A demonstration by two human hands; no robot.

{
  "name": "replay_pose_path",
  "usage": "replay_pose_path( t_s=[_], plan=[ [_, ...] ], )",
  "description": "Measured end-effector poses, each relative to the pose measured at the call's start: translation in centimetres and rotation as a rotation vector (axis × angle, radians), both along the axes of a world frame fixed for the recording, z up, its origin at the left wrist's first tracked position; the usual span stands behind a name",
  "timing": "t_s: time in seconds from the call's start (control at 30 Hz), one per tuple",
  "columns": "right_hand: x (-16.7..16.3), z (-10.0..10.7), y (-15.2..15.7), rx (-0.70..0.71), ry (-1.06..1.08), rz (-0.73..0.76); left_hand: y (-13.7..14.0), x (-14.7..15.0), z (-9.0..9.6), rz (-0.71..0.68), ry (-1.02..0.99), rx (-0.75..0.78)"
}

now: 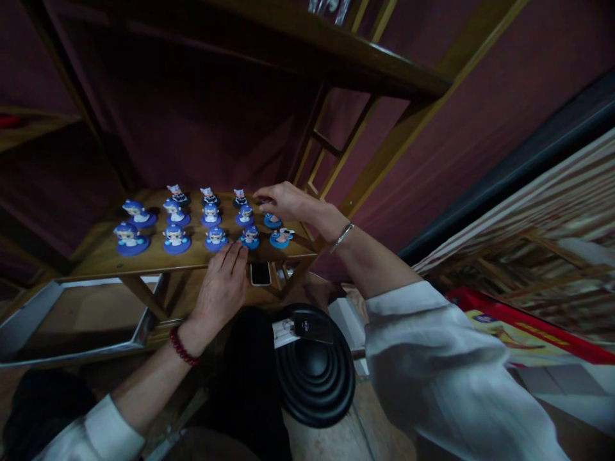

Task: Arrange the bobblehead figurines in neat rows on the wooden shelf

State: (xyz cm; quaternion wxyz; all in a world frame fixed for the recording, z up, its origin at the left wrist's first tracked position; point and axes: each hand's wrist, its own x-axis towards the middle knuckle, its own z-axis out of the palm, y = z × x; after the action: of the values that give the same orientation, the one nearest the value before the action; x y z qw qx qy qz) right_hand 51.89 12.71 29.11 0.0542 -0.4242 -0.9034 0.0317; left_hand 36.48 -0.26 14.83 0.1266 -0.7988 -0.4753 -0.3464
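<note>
The right hand (283, 200) reaches over the back right part of a wooden shelf (103, 259), its fingers curled loosely down over a small blue figurine (272, 220) at the right end of the middle row; the fingertips hide the top of that piece, so I cannot tell whether it is truly gripped or only touched. The left hand (221, 285) lies flat and open at the shelf's front edge, fingers together, holding nothing, its fingertips just short of the front-row figurine (249, 237). The figurines stand in 3 rows on round blue bases, about 5 to a row, with the back row (209, 195) showing paler, reddish pieces. A silver bracelet (341, 236) sits on the right wrist and a dark red bead bracelet (182, 347) on the left; both arms wear white sleeves. Just below the shelf edge, beside the left hand, lies a phone (260, 273). Lower down, near the person's body, is a round black ridged object (314, 378) with a tag on it.
</note>
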Motion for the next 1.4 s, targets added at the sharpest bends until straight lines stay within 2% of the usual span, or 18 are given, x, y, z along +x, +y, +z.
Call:
replay_pose_path(
  t_s=[0.27, 0.73, 1.0, 1.2, 1.3, 1.4],
  plan=[
    [0.9, 0.2, -1.4, 0.013, -0.021, -0.035, 0.0, 0.0, 0.2, -0.011, -0.009, 0.002],
    [2.8, -0.1, -3.1, 0.04, 0.074, -0.087, -0.2, -0.1, 0.3, 0.007, 0.028, -0.004],
    [3.8, -0.9, -4.9, 0.042, 0.162, -0.026, -0.3, -0.1, 0.4, 0.013, 0.018, 0.0],
    [4.1, -2.2, -6.7, 0.102, 0.359, -0.065, -0.2, -0.2, 0.3, 0.01, 0.047, 0.009],
    [4.0, -3.4, -7.8, 0.147, 0.453, -0.122, -0.3, -0.2, 0.3, 0.017, 0.056, 0.028],
    [3.7, -5.0, -8.8, 0.135, 0.543, -0.204, -0.3, -0.2, 0.4, 0.02, 0.056, 0.045]
  ],
)
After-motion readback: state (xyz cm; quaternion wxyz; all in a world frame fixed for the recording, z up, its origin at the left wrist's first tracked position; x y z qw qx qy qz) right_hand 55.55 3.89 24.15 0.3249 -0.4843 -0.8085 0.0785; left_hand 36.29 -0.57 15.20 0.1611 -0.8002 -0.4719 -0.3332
